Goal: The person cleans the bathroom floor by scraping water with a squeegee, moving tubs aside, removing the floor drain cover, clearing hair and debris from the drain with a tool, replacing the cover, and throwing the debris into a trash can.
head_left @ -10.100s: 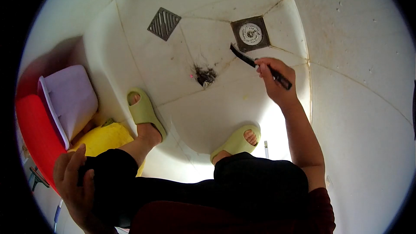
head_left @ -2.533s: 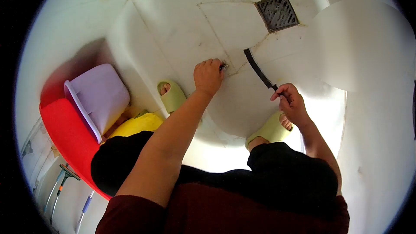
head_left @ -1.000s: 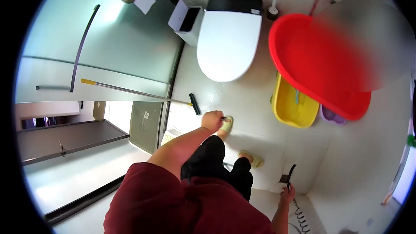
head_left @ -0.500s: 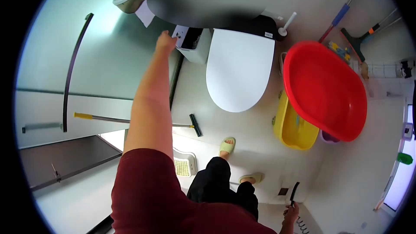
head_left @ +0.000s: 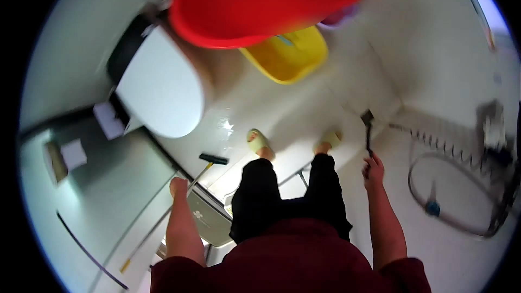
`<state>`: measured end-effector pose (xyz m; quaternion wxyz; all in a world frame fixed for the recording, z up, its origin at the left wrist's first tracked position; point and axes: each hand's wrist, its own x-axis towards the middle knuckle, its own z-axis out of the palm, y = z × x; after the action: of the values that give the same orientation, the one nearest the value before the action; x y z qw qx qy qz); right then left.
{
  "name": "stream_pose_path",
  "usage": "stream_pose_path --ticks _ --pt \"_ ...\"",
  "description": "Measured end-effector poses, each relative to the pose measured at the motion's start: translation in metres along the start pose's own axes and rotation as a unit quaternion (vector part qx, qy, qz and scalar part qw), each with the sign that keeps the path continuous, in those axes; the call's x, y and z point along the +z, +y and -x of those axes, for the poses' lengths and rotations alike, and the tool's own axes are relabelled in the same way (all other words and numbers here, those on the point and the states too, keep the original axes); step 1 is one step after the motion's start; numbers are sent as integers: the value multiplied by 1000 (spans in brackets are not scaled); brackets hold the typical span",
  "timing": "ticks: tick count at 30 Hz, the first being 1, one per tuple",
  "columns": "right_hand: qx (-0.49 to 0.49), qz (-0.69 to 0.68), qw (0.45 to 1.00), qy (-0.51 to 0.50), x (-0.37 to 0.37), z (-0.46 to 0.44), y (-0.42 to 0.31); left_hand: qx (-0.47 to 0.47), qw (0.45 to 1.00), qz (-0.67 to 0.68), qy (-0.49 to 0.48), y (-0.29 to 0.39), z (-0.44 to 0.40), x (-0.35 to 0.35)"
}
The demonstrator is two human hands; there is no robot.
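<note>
My right hand is closed around the lower end of a slim black wand, held over the floor. The wand's tip overlaps a dark square on the floor, and its exact kind cannot be made out. My left hand is beside the glass panel, close to the pole of a floor squeegee. Its fingers are blurred and mostly hidden, so I cannot tell whether it holds anything. The white toilet lid lies shut, ahead and left of my feet.
A big red tub rests over a yellow basin ahead. Right, a black coiled hose and a looped hose run along the wall. A white bin stands by the toilet. A grey-green mat lies at lower left.
My view has swung to the right. My left hand has drawn back from beside the white bin towards my body. My right hand still holds the black wand, now further forward in view.
</note>
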<state>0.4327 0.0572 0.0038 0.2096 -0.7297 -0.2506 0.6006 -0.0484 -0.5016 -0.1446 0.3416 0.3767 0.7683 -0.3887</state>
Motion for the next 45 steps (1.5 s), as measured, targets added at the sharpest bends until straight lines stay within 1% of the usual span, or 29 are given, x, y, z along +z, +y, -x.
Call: stream_pose_path --ticks 1,2,3,4,6,7,8,9,10,11,12,13,16,17,19,20,21,22,24,26,28,29,32,33,35,36,39,41,45 --pt "7 -11 1000 22 -2 -12 5 -86 976 198 8 33 0 -48" --pt "14 -18 999 37 -6 -26 9 -173 905 389 10 83 11 -117" --pt "14 -60 998 30 -16 -35 21 -150 900 403 70 121 3 -132" --pt "20 -97 995 17 -22 -56 30 -66 894 423 133 161 -10 -154" --pt "21 -153 987 36 -31 -89 44 -57 883 463 45 261 -13 -255" --pt "35 -196 978 55 -34 -102 46 8 905 411 109 305 -36 -257" --pt "45 -229 970 69 -42 -119 52 60 897 424 112 354 -56 -266" --pt "53 -250 964 74 -49 -131 56 112 887 432 118 403 -63 -292" --pt "58 -268 958 79 -51 -137 60 221 867 423 144 441 -92 -289" --pt "68 -288 953 70 -59 -149 65 241 878 386 151 490 -102 -313" --pt "79 -308 946 61 -68 -162 70 273 866 394 143 538 -116 -332" --pt "86 -304 947 61 -70 -167 71 306 865 367 154 576 -135 -343" --pt "99 -328 936 79 -87 -194 84 293 882 353 108 689 -194 -375" --pt "102 -333 933 91 -89 -201 87 295 875 370 100 718 -218 -379" --pt "114 -343 925 113 -100 -219 94 305 874 342 160 777 -263 -384" --pt "113 -350 925 98 -106 -226 93 309 871 342 172 800 -282 -385" --pt "115 -356 924 82 -114 -233 92 320 867 340 174 820 -300 -386" --pt "117 -361 923 67 -120 -238 91 321 868 315 210 837 -317 -380" --pt "131 -368 913 118 -128 -248 88 327 870 288 230 866 -346 -375" --pt "137 -375 908 125 -138 -252 88 323 876 269 238 885 -366 -371" --pt "128 -371 908 147 -141 -258 90 344 875 234 246 899 -383 -363" --pt "143 -367 905 161 -143 -260 89 355 875 214 252 903 -388 -361" --pt "123 -353 915 155 -140 -261 91 386 870 149 268 913 -400 -350" --pt "135 -369 910 133 -142 -263 90 396 867 126 276 915 -403 -348" --pt "153 -403 899 84 -145 -267 88 379 886 93 250 919 -403 -350" --pt "153 -400 900 86 -144 -268 87 372 894 78 238 921 -404 -352" --pt "151 -386 905 95 -138 -270 82 391 872 93 279 924 -413 -348" --pt "153 -369 910 107 -134 -271 76 407 864 65 289 925 -411 -349" --pt "153 -394 898 124 -133 -269 90 452 832 56 318 921 -412 -346"
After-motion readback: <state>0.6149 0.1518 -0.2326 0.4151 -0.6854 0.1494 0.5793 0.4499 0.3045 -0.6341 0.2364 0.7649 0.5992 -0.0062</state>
